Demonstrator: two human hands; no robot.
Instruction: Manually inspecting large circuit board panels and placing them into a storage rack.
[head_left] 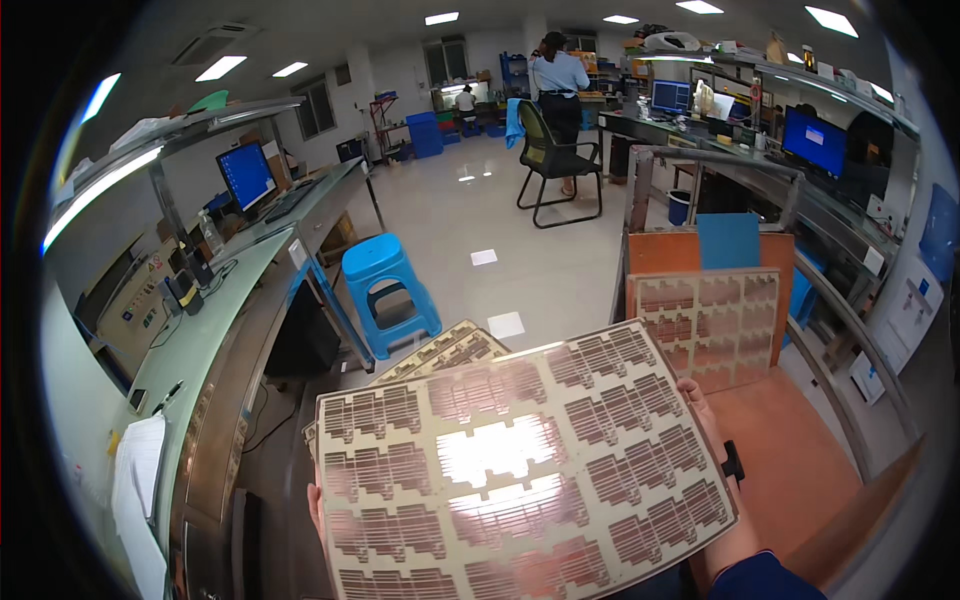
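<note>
A large, flat circuit board panel (455,415), pale with rows of etched reddish-brown line patterns, fills the lower middle, tilted, with ceiling light glaring off its centre. My left hand (315,500) grips its left edge; just a few fingers show. My right hand (697,400) holds the right edge near the upper corner, most of it hidden behind the panel. A black band circles my right wrist. Behind the held panel, more similar panels (455,347) peek out. Another patterned panel (708,320) leans on an orange board on the cart to the right.
A metal-framed cart (860,400) with an orange base stands at right. On the left runs a green-topped bench (225,310) with papers and a monitor. A blue stool (385,290) and a black chair (560,160) stand on the floor. Two people are farther back.
</note>
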